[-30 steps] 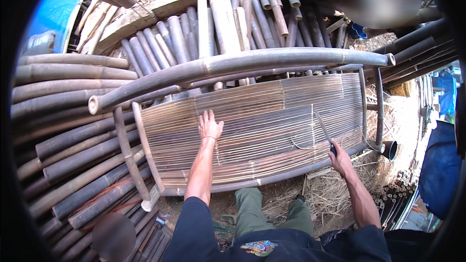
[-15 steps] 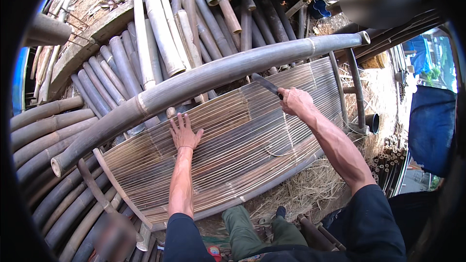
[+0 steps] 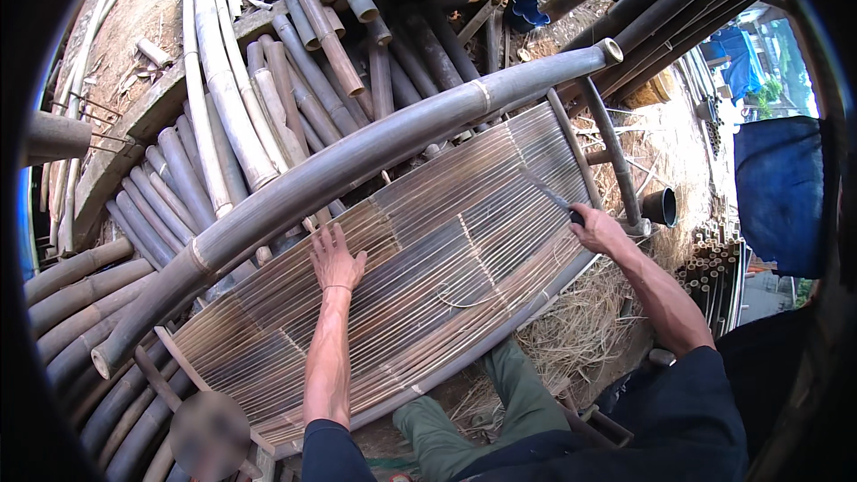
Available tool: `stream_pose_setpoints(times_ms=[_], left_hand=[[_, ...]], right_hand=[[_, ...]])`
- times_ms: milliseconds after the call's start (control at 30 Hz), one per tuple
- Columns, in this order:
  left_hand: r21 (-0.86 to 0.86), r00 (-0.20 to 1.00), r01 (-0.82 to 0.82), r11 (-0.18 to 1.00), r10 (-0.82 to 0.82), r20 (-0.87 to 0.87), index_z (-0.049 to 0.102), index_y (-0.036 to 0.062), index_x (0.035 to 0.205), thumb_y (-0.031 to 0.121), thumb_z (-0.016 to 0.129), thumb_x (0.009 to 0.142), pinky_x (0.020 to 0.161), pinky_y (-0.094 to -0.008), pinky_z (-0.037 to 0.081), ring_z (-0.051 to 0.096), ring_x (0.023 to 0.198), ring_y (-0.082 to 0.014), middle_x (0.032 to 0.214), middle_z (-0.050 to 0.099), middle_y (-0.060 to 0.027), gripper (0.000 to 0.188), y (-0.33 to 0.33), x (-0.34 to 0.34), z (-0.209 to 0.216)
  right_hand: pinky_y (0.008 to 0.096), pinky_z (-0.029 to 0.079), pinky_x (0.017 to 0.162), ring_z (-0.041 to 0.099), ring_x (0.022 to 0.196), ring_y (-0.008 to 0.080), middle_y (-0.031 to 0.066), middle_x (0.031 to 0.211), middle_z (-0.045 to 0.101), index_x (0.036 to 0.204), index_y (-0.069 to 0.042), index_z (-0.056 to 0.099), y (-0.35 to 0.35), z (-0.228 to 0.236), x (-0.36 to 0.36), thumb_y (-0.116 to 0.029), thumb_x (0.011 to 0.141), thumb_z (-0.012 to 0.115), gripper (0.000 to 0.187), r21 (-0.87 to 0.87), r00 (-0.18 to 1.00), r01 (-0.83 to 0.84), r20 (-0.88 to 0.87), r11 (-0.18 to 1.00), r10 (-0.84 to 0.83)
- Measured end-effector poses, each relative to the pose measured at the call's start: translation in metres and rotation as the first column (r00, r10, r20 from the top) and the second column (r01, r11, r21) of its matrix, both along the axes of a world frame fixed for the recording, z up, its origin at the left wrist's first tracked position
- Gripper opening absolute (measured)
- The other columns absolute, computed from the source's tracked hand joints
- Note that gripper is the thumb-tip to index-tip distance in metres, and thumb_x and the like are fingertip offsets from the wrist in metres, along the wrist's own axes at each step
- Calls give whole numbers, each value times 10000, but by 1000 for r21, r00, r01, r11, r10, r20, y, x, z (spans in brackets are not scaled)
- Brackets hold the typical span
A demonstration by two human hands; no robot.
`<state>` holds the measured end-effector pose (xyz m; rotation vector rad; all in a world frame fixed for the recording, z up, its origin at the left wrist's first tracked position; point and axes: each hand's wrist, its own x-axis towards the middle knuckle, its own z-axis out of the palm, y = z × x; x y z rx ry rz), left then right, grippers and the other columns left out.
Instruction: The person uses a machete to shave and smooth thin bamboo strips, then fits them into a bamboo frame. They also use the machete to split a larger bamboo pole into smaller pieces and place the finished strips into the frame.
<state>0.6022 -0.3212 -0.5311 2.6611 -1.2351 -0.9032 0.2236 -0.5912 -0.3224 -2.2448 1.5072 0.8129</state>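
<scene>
In front of me stands a bamboo bench (image 3: 402, 250) with a seat of many narrow, close-set slats and a thick dark bamboo pole (image 3: 357, 161) along its far side. My left hand (image 3: 336, 261) lies flat on the slats near the far edge, fingers spread. My right hand (image 3: 600, 230) is wrapped round the handle of a long dark-bladed knife (image 3: 546, 187). The blade points away to the far left, over the right part of the seat. Whether it touches the slats, I cannot tell. A thin curled strip (image 3: 464, 301) lies on the slats between my hands.
Beyond the bench lie piled bamboo poles (image 3: 312, 107), with more curved ones (image 3: 89, 312) at the left. Straw (image 3: 571, 326) covers ground at the near right. A black bucket-like container (image 3: 659, 206) and stacked bamboo (image 3: 714, 268) sit at the right, near a blue tarp (image 3: 779, 187).
My right hand has drawn the knife nearer and to the right across the seat. My left hand stays flat on the slats. The whole view has shifted and turned somewhat.
</scene>
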Motion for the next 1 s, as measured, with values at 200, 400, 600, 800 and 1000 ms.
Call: stream_pose_setpoints(times_ms=[200, 400, 600, 800, 1000], left_hand=[[-24, 1000, -28, 999, 27, -9, 243, 130, 1492, 462, 627, 835, 1123, -529, 226, 196, 1407, -396, 1536, 230, -154, 831, -98, -50, -27], [101, 997, -23, 995, 16, 71, 152, 148, 1517, 582, 552, 849, 1139, -564, 137, 105, 1414, -456, 1564, 137, -154, 891, -161, -96, -58], [44, 976, 21, 999, -30, 216, 89, 158, 1525, 620, 550, 834, 1134, -583, 115, 75, 1411, -472, 1565, 76, -174, 950, -152, -104, -83], [40, 968, 49, 998, -57, 244, 101, 157, 1523, 616, 563, 824, 1125, -585, 153, 115, 1398, -480, 1550, 117, -187, 956, -153, -104, -84], [31, 972, 51, 998, -57, 227, 127, 144, 1518, 602, 577, 820, 1125, -573, 170, 155, 1382, -493, 1537, 150, -196, 949, -157, -104, -79]], right_hand=[[468, 525, 784, 649, 870, 379, 191, 914, 679, 1115, -127, 630, -183, -11, -5, -266, 870, 592, 284, -82, 984, -173, -45, 981, 170], [429, 537, 812, 666, 949, 319, 148, 1005, 691, 1040, -114, 691, -291, -74, 31, -192, 846, 509, 277, -109, 907, -342, -299, 933, 297], [384, 531, 842, 638, 1062, 297, 123, 1125, 670, 1092, -134, 694, -338, -109, 59, -93, 786, 570, 332, 3, 833, -337, -465, 941, 300], [377, 527, 847, 638, 1063, 284, 123, 1137, 666, 1117, -134, 681, -355, -132, 61, -151, 776, 601, 350, 52, 798, -336, -515, 941, 313], [414, 539, 791, 660, 985, 317, 132, 1040, 688, 1016, -120, 713, -353, -122, 31, -147, 761, 563, 297, -2, 859, -366, -386, 931, 337]])
